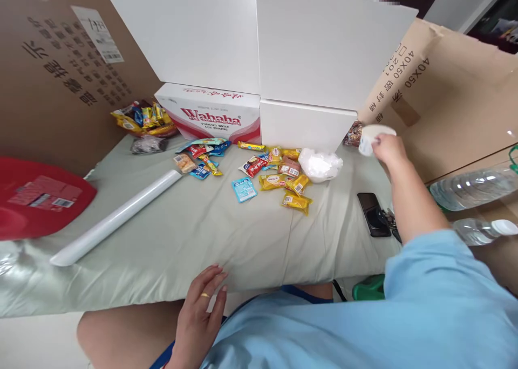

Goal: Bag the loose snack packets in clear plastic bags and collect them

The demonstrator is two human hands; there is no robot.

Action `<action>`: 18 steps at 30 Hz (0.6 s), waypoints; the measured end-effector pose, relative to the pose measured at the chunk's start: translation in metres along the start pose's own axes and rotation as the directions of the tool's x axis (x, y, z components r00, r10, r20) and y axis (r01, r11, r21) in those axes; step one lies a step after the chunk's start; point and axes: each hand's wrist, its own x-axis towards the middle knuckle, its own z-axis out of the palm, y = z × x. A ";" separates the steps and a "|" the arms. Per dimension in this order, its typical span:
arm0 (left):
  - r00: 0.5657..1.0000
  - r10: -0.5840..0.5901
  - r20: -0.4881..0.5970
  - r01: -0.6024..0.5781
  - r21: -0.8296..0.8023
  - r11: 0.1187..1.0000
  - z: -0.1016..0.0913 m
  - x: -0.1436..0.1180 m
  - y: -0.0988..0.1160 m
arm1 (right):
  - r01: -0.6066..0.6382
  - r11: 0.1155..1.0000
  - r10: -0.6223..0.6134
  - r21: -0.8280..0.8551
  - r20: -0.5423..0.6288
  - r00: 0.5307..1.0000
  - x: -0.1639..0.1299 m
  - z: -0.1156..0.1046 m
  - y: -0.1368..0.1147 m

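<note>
At the back right of the table, my right hand (pixel 389 149) is closed on the rim of what looks like a white paper cup (pixel 367 141), held tilted beside a bag of reddish-brown pieces (pixel 353 134). My left hand (pixel 202 301) rests at the front edge over my lap, fingers loosely apart and nothing in them. Between the hands lie yellow-wrapped snacks (pixel 297 200), a red packet (pixel 254 166), a light-blue packet (pixel 244 189) and a crumpled white plastic bag (pixel 321 165). More snack packets (pixel 201 170) lie further left.
A white roll (pixel 117 218) lies diagonally at left near a red container (pixel 38 196). A basket of snacks (pixel 143 118) stands by the Wahaha box (pixel 214 115). White panels (pixel 307 45) and cardboard (pixel 457 99) wall the back. A phone (pixel 373 214) and water bottles (pixel 473 188) are right.
</note>
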 end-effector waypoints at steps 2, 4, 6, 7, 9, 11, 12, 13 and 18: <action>0.999 -0.029 -0.020 0.030 0.029 0.999 -0.002 -0.004 0.002 | -0.004 0.997 0.007 0.071 -0.047 0.999 0.031 -0.008 -0.010; 0.999 -0.034 -0.031 0.036 0.057 0.998 -0.005 -0.007 0.000 | 0.009 0.987 0.006 0.161 -0.091 0.996 0.042 -0.011 -0.019; 0.998 -0.041 -0.054 0.045 0.080 0.996 -0.009 -0.007 -0.006 | 0.066 0.976 -0.037 0.209 -0.140 0.989 0.029 -0.007 -0.030; 0.996 -0.053 -0.072 0.059 0.089 0.994 -0.014 -0.006 -0.011 | 0.105 0.972 -0.073 0.209 -0.157 0.985 0.013 0.000 -0.036; 0.989 -0.101 -0.108 0.113 0.105 0.988 -0.026 0.002 -0.023 | 0.163 0.964 -0.137 0.209 -0.134 0.981 -0.035 0.020 -0.048; 0.977 -0.166 -0.132 0.182 0.118 0.976 -0.042 0.019 -0.039 | 0.277 0.931 -0.265 0.239 -0.085 0.961 -0.100 0.049 -0.053; 0.973 -0.179 -0.149 0.198 0.124 0.972 -0.050 0.031 -0.049 | 0.375 0.889 -0.368 0.262 -0.077 0.927 -0.135 0.065 -0.051; 0.968 -0.187 -0.168 0.210 0.126 0.970 -0.057 0.046 -0.061 | 0.467 0.839 -0.461 0.280 -0.091 0.883 -0.168 0.083 -0.047; 0.953 -0.214 -0.213 0.258 0.204 0.944 -0.075 0.163 -0.146 | 0.623 0.745 -0.593 0.239 -0.190 0.782 -0.288 0.171 -0.011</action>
